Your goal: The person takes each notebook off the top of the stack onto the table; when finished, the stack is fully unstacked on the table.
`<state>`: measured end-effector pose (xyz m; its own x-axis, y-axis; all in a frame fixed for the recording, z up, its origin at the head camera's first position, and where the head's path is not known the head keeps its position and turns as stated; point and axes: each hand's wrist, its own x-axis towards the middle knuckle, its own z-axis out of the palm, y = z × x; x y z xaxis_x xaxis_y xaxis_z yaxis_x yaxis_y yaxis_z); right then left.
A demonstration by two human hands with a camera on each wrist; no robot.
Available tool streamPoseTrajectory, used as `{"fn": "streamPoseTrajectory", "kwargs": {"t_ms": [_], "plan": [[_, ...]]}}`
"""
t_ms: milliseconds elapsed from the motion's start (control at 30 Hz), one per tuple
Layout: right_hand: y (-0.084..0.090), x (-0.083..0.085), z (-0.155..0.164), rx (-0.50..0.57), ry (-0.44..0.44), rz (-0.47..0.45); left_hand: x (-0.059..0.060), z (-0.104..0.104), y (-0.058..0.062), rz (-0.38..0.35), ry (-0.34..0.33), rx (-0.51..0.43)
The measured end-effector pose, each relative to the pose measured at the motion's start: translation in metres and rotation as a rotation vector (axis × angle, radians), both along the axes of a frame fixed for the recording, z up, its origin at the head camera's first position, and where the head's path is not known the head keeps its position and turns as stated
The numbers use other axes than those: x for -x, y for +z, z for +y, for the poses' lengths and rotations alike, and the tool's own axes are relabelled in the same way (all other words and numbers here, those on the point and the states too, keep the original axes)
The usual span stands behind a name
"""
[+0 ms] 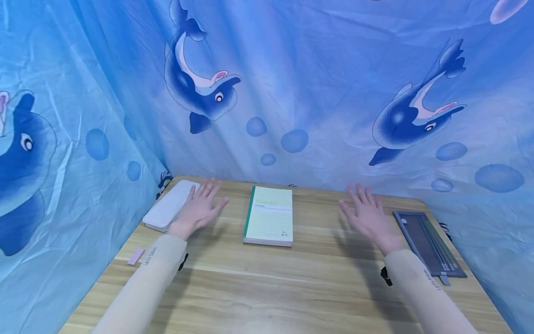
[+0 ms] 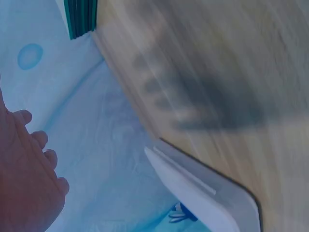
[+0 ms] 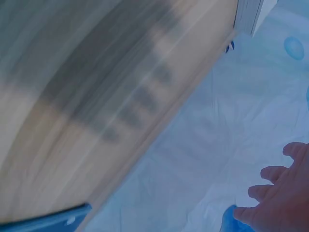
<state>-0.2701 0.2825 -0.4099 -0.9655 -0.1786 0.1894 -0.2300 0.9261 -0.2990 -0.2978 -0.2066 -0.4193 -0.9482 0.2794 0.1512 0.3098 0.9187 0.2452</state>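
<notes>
My left hand point(image 1: 198, 208) hovers over the table's left side, fingers spread and holding nothing; in the head view it overlaps the edge of a white case point(image 1: 172, 204). My right hand point(image 1: 369, 217) is held up on the other side, fingers also spread, just left of a dark mesh pouch point(image 1: 427, 241). Between the hands lies a thick pale green notebook point(image 1: 269, 215) with a green spine. Both wrist views show the hands raised, their shadows falling on the wood.
A small pink block point(image 1: 136, 256) lies near the left edge of the wooden table point(image 1: 267, 287). Long thin items show through the pouch's mesh. A blue curtain point(image 1: 325, 83) printed with dolphins hangs behind the table and along its sides.
</notes>
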Motion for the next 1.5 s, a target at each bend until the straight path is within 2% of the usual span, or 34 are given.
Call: {"fn": "streamPoseTrajectory", "kwargs": {"t_ms": [500,667,833,1133,1333,1500], "plan": [[-0.031,0.002,-0.049,0.179,0.031,-0.047,-0.003,0.041,-0.029,-0.133,0.016,-0.113],[-0.042,0.001,-0.071,0.261,0.035,-0.1,-0.007,0.051,-0.04,-0.18,0.011,-0.26],[-0.055,0.002,-0.088,0.325,0.035,-0.146,-0.012,0.061,-0.046,-0.246,0.05,-0.391],[-0.07,-0.002,-0.111,0.49,0.046,-0.228,-0.016,0.071,-0.055,-0.266,0.077,-0.443],[-0.076,-0.005,-0.123,0.545,0.068,-0.247,-0.017,0.077,-0.058,-0.288,0.079,-0.53],[-0.079,-0.005,-0.133,0.591,0.079,-0.252,-0.015,0.079,-0.061,-0.28,0.058,-0.555]]}}
